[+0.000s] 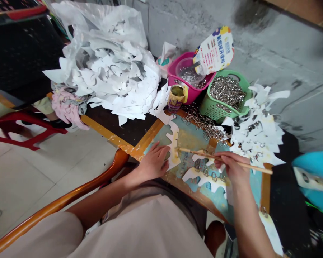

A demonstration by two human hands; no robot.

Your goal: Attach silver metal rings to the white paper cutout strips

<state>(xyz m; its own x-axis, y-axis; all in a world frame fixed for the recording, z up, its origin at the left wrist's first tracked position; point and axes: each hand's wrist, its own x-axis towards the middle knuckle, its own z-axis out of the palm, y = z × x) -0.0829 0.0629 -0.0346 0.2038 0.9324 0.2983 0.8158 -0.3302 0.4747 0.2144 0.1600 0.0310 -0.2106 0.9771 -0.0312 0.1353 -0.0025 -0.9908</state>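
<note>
The left hand [153,163] lies open and flat, its fingers spread and pressing on a white cut-paper piece [173,154] on a teal-painted board with orange edges [148,138]. The right hand [230,166] is closed on a thin wooden stick [204,154], which reaches across the board towards that paper; it is hard to say whether the tip touches it. Small metal rings [204,172] sit on another paper piece just below the stick, and a loose chain of rings [201,122] trails along the board's far edge. Those rings are the likeliest trouble: a sweep of the stick or a wrist could knock them out of place. The open can of yellowish paste [176,98] stands near the board's corner, so a careless reach could tip it onto the paper. Lifting the left hand could also let the light paper shift. Heaped paper scraps [258,136] crowd the board's right side and could slide over the work.
</note>
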